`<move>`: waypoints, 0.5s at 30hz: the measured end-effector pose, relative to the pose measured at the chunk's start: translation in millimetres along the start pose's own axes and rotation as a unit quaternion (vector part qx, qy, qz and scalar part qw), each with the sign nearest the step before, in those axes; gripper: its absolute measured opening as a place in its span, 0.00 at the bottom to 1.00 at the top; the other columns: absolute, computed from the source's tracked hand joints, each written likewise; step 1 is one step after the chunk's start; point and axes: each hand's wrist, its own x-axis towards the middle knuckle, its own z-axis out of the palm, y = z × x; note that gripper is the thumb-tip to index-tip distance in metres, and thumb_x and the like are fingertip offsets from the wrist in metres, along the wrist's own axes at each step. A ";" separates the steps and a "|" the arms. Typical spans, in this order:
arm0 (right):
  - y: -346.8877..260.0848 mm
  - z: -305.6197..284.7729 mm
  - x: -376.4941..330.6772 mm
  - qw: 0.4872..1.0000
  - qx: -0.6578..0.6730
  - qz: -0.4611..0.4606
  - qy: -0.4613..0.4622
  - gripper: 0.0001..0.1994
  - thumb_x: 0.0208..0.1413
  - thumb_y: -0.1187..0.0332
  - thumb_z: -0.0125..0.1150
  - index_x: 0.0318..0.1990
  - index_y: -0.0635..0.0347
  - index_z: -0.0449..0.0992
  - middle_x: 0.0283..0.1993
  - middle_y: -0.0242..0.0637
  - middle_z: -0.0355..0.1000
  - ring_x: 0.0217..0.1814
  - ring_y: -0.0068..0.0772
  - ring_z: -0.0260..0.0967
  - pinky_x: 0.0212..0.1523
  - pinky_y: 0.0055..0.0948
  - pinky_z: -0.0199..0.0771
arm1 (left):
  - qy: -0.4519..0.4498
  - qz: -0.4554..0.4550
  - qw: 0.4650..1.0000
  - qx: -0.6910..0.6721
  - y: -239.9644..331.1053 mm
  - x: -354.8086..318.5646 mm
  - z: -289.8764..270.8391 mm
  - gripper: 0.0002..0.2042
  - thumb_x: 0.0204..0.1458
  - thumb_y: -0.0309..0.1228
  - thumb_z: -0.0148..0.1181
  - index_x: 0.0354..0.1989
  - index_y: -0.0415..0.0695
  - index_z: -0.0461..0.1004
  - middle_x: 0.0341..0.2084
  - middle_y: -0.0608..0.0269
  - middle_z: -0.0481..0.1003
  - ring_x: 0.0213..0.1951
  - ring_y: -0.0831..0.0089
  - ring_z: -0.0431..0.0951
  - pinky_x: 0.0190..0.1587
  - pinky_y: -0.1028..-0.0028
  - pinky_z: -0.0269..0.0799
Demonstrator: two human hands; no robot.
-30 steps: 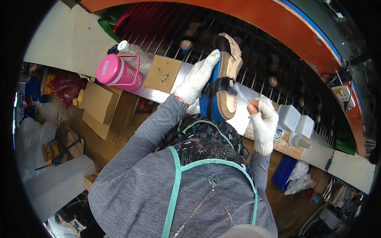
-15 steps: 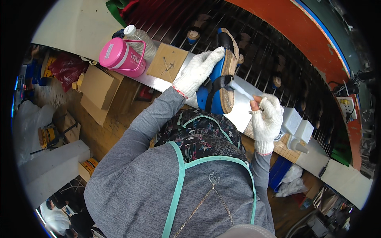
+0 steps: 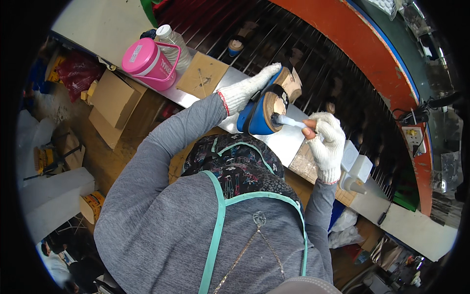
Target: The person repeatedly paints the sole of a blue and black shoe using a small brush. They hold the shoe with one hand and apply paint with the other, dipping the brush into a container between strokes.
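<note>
My left hand point(image 3: 248, 93), in a white knitted glove, grips a blue shoe last point(image 3: 261, 120) with black straps around it. The last is tilted so its tan underside faces right; my left fingers are partly hidden behind it. My right hand point(image 3: 327, 144), in a white glove with bare fingertips, pinches a small pale-handled brush point(image 3: 293, 122). The brush's dark bristles touch the edge of the underside at the last's near end.
A metal-rod conveyor point(image 3: 274, 34) carrying other lasts runs beyond my hands, beside an orange curved housing point(image 3: 362, 59). On the ledge stand a pink jug point(image 3: 147, 63), a clear bottle point(image 3: 174, 46), a brown board point(image 3: 203, 73) and white plastic containers point(image 3: 360, 166).
The last has rolled in my left hand, turning more of its underside up. My right hand has brought the brush down and left, from the strap area to the near end.
</note>
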 end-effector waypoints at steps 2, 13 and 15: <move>0.8 -2.5 7.3 1.000 0.025 -0.009 -0.009 0.10 0.44 0.65 0.72 0.33 0.60 0.84 0.35 0.37 0.76 0.39 0.36 0.70 0.42 0.33 0.66 | -0.082 -0.052 0.987 -0.124 -2.5 -2.3 2.1 0.40 0.58 0.63 0.53 0.71 0.45 0.59 0.62 0.49 0.67 0.60 0.67 0.71 0.64 0.68 0.70; -4.7 -17.6 68.5 0.975 0.087 -0.097 -0.182 0.12 0.43 0.64 0.72 0.33 0.61 0.84 0.36 0.40 0.77 0.42 0.37 0.73 0.44 0.33 0.69 | -0.658 -0.191 0.634 -0.358 -85.3 34.8 15.8 0.29 0.68 0.45 0.45 0.71 0.38 0.54 0.50 0.31 0.72 0.48 0.50 0.81 0.48 0.53 0.83; -6.4 -16.1 71.9 0.969 0.098 -0.092 -0.206 0.12 0.42 0.64 0.72 0.32 0.63 0.84 0.36 0.41 0.78 0.43 0.38 0.74 0.42 0.35 0.72 | -0.683 -0.279 0.538 -0.407 -115.0 35.9 20.9 0.40 0.63 0.55 0.47 0.73 0.39 0.45 0.57 0.28 0.65 0.50 0.47 0.79 0.48 0.56 0.82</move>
